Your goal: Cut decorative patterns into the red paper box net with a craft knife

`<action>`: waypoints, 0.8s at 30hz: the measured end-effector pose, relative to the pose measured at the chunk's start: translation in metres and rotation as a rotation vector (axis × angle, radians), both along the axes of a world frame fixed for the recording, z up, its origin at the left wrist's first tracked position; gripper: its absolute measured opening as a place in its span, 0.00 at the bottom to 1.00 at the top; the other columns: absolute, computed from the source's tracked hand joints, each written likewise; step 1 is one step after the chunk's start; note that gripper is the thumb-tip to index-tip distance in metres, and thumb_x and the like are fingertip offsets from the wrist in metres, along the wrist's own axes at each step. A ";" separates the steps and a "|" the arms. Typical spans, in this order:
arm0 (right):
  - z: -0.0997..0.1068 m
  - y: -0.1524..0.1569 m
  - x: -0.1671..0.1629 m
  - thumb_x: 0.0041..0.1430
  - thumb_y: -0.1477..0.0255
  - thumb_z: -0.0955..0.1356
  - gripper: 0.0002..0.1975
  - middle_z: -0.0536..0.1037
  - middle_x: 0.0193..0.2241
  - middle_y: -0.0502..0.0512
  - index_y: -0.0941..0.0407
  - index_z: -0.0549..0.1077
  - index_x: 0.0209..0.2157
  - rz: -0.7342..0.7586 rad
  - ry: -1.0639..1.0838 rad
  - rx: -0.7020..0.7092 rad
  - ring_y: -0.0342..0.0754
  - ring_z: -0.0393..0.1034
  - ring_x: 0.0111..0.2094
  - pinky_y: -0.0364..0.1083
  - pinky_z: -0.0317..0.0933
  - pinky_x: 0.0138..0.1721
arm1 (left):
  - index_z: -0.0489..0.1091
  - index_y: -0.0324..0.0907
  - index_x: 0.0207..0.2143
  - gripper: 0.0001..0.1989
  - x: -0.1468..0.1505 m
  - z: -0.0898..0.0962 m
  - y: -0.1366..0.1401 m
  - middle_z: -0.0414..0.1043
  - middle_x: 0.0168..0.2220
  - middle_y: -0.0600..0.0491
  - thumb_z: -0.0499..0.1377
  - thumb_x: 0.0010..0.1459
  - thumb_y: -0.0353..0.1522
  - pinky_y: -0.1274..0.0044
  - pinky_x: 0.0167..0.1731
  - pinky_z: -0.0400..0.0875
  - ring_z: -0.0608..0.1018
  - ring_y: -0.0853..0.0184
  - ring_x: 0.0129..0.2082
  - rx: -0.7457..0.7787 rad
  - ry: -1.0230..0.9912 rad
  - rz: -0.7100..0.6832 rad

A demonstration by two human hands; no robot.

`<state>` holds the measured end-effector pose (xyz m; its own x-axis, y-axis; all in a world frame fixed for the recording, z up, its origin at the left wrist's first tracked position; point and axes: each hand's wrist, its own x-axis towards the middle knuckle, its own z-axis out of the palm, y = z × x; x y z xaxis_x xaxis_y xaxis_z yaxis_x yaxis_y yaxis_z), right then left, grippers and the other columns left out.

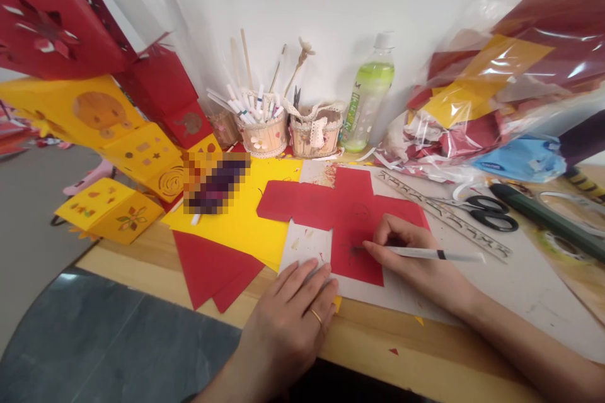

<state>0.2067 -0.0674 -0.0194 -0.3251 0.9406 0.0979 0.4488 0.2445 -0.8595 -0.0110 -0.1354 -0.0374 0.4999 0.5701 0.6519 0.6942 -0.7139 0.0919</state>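
Note:
My right hand (401,252) pinches a white marker pen (466,257), its tip end down on a red cross-shaped paper cutout (309,201). Dark drawn lines show on the red paper by the tip and a little above it. My left hand (300,305) lies flat, fingers stretched, on the white sheet (307,239) at the near table edge, close to the cutout's lower left side. A gold-coloured ring is on one of its fingers. The cutout's left arm overlaps a yellow sheet (236,227).
A clear ruler (444,217) and black-handled scissors (491,213) lie on the right. Behind stand a pot of markers (265,135), another decorated pot (316,135) and a green drink bottle (371,94). Stacked paper boxes (127,151) rise on the left; a plastic bag (467,119) holds paper scraps.

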 end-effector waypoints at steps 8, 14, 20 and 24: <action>0.001 0.000 0.000 0.58 0.69 0.66 0.13 0.63 0.20 0.45 0.53 0.59 0.22 -0.007 -0.013 0.004 0.41 0.56 0.22 0.42 0.52 0.23 | 0.72 0.33 0.43 0.11 0.000 0.000 0.000 0.74 0.44 0.46 0.52 0.62 0.26 0.67 0.44 0.75 0.75 0.58 0.46 -0.003 0.002 -0.005; 0.003 0.000 0.000 0.57 0.69 0.66 0.13 0.63 0.20 0.45 0.53 0.59 0.22 -0.011 -0.018 0.008 0.42 0.56 0.22 0.43 0.51 0.23 | 0.72 0.32 0.43 0.11 -0.001 0.001 0.000 0.74 0.44 0.45 0.52 0.62 0.26 0.65 0.42 0.76 0.75 0.57 0.46 -0.007 0.004 -0.012; 0.002 0.000 0.000 0.56 0.72 0.66 0.13 0.62 0.19 0.45 0.53 0.58 0.21 -0.008 -0.019 0.011 0.42 0.55 0.22 0.42 0.51 0.23 | 0.72 0.31 0.42 0.11 0.000 0.000 0.000 0.74 0.44 0.45 0.52 0.61 0.26 0.64 0.41 0.76 0.76 0.56 0.45 -0.009 -0.009 -0.019; 0.002 0.000 0.000 0.56 0.71 0.65 0.13 0.62 0.20 0.45 0.53 0.58 0.22 -0.008 -0.018 0.005 0.41 0.55 0.22 0.42 0.51 0.23 | 0.72 0.31 0.42 0.11 0.000 0.001 0.001 0.74 0.44 0.45 0.52 0.61 0.25 0.64 0.40 0.76 0.76 0.56 0.45 0.002 -0.020 -0.017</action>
<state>0.2069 -0.0676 -0.0172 -0.3195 0.9426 0.0973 0.4658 0.2457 -0.8501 -0.0108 -0.1349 -0.0366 0.4965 0.5606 0.6628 0.6803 -0.7255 0.1040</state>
